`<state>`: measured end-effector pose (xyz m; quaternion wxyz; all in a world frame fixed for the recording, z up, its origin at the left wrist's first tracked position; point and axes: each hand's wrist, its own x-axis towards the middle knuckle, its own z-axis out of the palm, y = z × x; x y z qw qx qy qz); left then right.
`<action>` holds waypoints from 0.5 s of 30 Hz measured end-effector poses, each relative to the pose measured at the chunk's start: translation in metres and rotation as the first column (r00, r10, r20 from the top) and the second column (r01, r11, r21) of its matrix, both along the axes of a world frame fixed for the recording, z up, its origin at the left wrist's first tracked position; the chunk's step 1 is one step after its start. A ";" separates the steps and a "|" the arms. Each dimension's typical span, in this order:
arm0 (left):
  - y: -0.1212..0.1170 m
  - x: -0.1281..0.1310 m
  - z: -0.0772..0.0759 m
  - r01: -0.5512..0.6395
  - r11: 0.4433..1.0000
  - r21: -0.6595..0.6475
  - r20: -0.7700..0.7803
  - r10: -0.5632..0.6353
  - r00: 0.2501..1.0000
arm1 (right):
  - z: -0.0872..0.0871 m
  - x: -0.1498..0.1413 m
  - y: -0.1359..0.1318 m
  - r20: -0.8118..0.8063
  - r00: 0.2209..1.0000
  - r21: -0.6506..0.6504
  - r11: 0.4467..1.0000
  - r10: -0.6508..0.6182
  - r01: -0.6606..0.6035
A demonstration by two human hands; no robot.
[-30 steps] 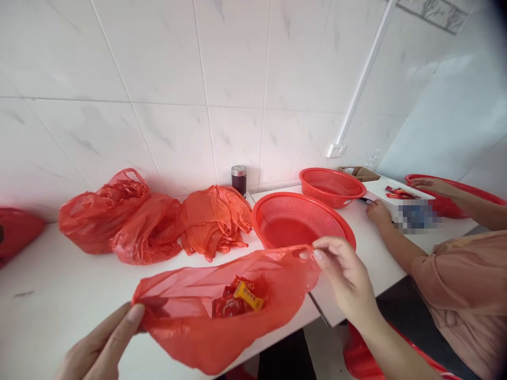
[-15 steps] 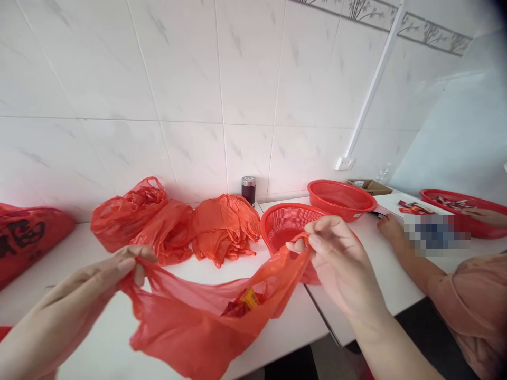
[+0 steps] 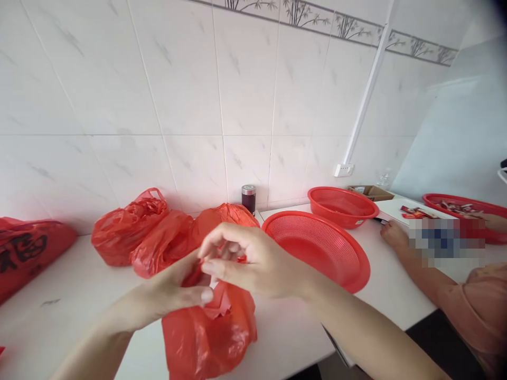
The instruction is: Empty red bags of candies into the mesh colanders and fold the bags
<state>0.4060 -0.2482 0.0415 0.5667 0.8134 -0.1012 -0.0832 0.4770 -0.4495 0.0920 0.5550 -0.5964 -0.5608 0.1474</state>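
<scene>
A red plastic bag [image 3: 209, 338] is gathered below my two hands, over the near part of the white table. My left hand [image 3: 170, 290] holds the bag's upper part from the left, its thumb stretched out and its fingertips partly behind the other hand. Crossing over from the right, my right hand [image 3: 245, 258] has curled fingers pinched at the bag's gathered top beside the left fingers. Red film shows between the hands. The bag's contents, small wrapped packets half a second ago, are now mostly hidden.
Behind lie a full-looking red bag [image 3: 127, 227], crumpled red bags [image 3: 166, 243] and a dark flask [image 3: 249, 199]. Red baskets [image 3: 356, 258] stand to the right. A red bag with black lettering [image 3: 31, 253] lies left. A co-worker's arm [image 3: 420, 274] rests at the far right.
My hands have come together from wide apart, the right one moving left across the bag. The bag's spread mouth has been drawn in, and its handles are gathered.
</scene>
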 end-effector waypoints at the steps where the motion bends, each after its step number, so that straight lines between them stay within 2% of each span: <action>1: -0.007 0.004 0.000 0.007 0.996 0.089 -0.028 -0.005 1.000 | 0.001 0.001 0.010 0.024 0.999 0.011 1.000 0.027 -0.027; 3: -0.019 0.008 0.000 0.014 0.980 0.198 -0.106 0.007 0.994 | -0.002 0.006 0.023 0.097 0.995 0.023 0.999 0.021 -0.023; 4: -0.023 0.009 -0.001 0.005 0.977 0.212 -0.133 0.024 0.991 | -0.006 0.010 0.026 0.143 0.989 0.027 0.999 -0.026 0.023; 6: -0.027 0.008 -0.001 -0.039 0.988 0.151 -0.186 0.067 0.980 | -0.019 0.020 0.024 0.199 0.966 0.015 0.986 -0.165 0.165; 8: -0.023 0.006 -0.003 -0.112 0.993 0.028 -0.249 0.116 0.962 | -0.035 0.029 0.016 0.174 0.958 -0.054 0.970 -0.227 0.239; 11: -0.014 0.004 -0.006 -0.163 0.984 -0.074 -0.297 0.135 0.945 | -0.058 0.031 0.005 0.084 0.984 -0.156 0.974 -0.156 0.167; 15: -0.007 0.008 -0.012 -0.127 0.983 -0.134 -0.243 0.091 0.966 | -0.066 0.011 -0.008 -0.003 0.989 -0.062 0.987 -0.150 0.150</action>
